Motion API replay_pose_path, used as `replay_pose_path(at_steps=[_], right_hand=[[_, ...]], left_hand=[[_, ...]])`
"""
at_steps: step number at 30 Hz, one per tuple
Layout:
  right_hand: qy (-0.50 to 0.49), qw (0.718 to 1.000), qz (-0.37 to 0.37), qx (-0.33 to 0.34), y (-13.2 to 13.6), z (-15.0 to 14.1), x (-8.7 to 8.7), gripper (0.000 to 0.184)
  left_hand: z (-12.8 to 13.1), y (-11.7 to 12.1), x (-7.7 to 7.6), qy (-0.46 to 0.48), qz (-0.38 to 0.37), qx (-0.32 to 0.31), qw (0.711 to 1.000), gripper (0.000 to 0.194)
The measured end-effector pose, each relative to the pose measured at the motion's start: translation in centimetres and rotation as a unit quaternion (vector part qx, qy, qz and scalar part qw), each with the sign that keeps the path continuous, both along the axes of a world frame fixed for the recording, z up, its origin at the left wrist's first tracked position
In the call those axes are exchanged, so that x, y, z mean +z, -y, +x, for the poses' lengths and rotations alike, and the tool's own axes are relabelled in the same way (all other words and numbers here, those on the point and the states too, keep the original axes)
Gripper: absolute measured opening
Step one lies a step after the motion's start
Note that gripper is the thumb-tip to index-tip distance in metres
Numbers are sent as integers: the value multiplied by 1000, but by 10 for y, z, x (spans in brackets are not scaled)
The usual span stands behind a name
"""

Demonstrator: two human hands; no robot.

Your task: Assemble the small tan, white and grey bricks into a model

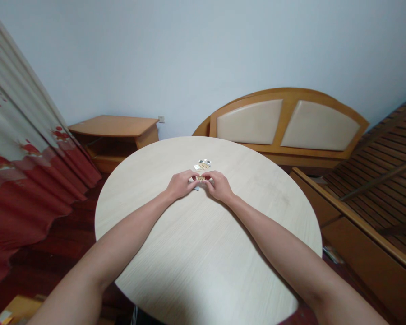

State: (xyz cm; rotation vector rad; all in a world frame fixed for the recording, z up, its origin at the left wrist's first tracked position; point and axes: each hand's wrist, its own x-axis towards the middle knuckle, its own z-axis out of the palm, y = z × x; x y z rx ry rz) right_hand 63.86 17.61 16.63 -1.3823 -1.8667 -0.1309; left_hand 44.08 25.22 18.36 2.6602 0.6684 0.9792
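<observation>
Between my two hands is a small yellowish piece with a lattice pattern, too small to name surely. My left hand pinches its left end between thumb and fingers. At the right end, my right hand grips it in the same way. A flat bluish-grey piece shows just below the left thumb, partly hidden. Just beyond my fingers lies a little group of flat pieces, some white, some yellowish, some dark.
A pale round table stands under my hands. Behind it are a wooden headboard and a low wooden cabinet. A curtain hangs at the left; a slatted bed frame is at the right.
</observation>
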Motion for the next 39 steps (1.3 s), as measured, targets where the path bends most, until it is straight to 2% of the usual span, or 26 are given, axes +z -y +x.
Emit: replay_pose_path(at_steps=[9, 18, 26, 32, 39], right_hand=[[-25, 1000, 3, -6, 1, 0, 1, 21], [-28, 1000, 10, -6, -1, 2, -1, 17], [-31, 999, 21, 25, 1, 1, 5, 26], [-24, 998, 31, 48, 0, 1, 2, 33], [-18, 999, 18, 43, 0, 1, 2, 28]], left_hand=[[0, 1, 4, -12, -9, 21, 1000, 22], [0, -2, 0, -16, -11, 23, 1000, 22], [1, 0, 2, -32, -5, 21, 999, 30], [1, 0, 3, -41, -6, 20, 999, 34], [1, 1, 4, -33, -21, 9, 999, 30]])
